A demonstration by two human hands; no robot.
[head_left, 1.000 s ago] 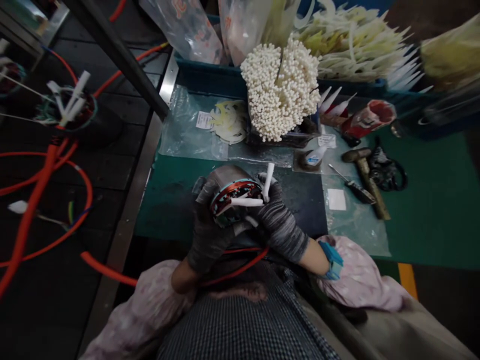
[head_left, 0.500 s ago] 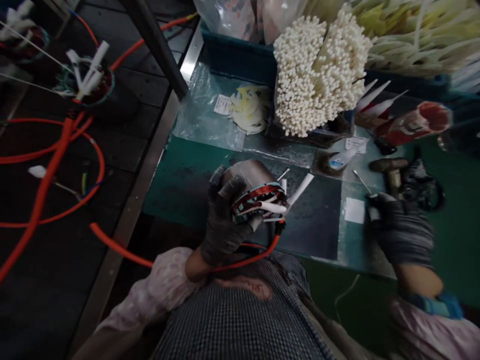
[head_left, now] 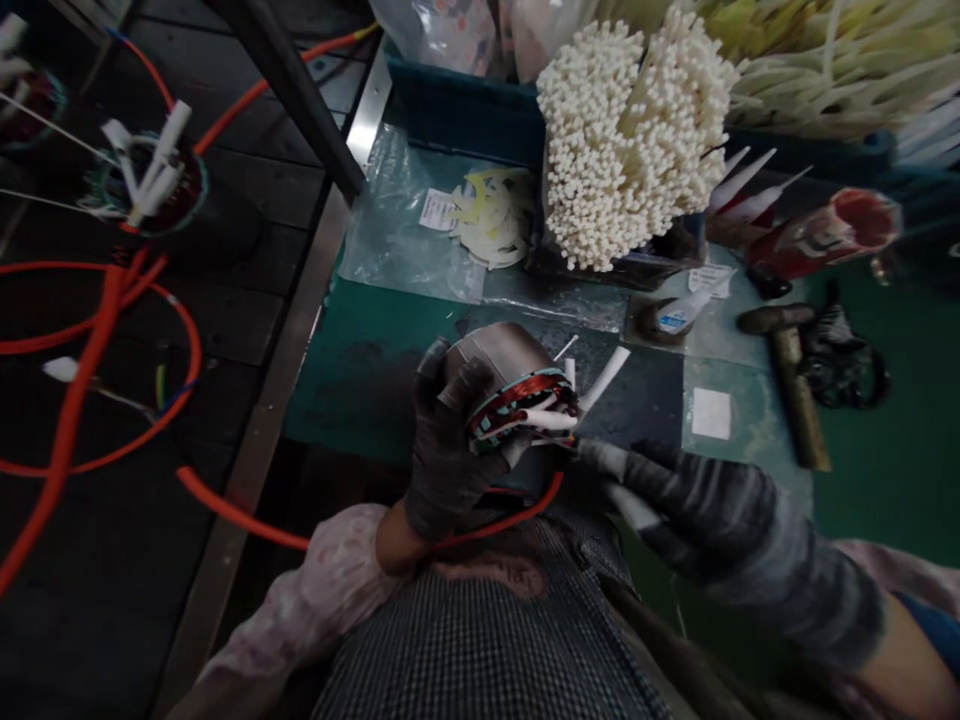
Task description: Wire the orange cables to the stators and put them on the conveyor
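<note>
My left hand point(head_left: 454, 450), in a dark glove, is wrapped round a motor stator point(head_left: 502, 352) with a grey metal shell, tilted so its copper windings point(head_left: 517, 395) face right. White sleeves point(head_left: 604, 380) stick out from the windings. An orange cable point(head_left: 536, 510) runs from the stator's lower right across my lap. My right hand point(head_left: 675, 490), in a striped grey glove and smeared by motion, reaches to where the cable meets the stator. Its fingers point left; what they hold is too blurred to make out.
A hammer point(head_left: 795, 385) and a black bundle point(head_left: 844, 355) lie at the right. Behind stand a bunch of white tubes point(head_left: 630, 150), a glue bottle point(head_left: 686, 310) and a red container point(head_left: 829, 240). Yellowish strips point(head_left: 491, 215) lie on plastic. Another stator point(head_left: 180, 190) with orange cables is at the left.
My right hand has moved left from beside the hammer to the stator. The slim rod seen at its fingers no longer lies there. My left hand keeps its hold.
</note>
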